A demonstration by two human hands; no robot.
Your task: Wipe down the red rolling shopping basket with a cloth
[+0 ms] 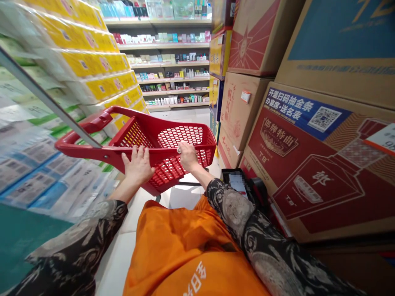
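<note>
A red plastic shopping basket [173, 142] with a mesh body and a long red handle [92, 123] hangs tilted in front of me in a shop aisle. My left hand [138, 164] lies on its near rim with the fingers curled over the edge. A little to the right, my right hand [187, 155] grips the same rim, fingers closed on it. The basket looks empty inside. Patterned dark sleeves cover both forearms, and an orange apron [185, 250] fills the lower middle.
Stacked cardboard liquor cartons [308, 156] wall the right side. Yellow and pale tissue packs [92, 65] pile up on the left, behind a slanted metal bar [46, 98]. Shelves of small goods [173, 61] close the far end. A dark handheld device [239, 183] sits low right.
</note>
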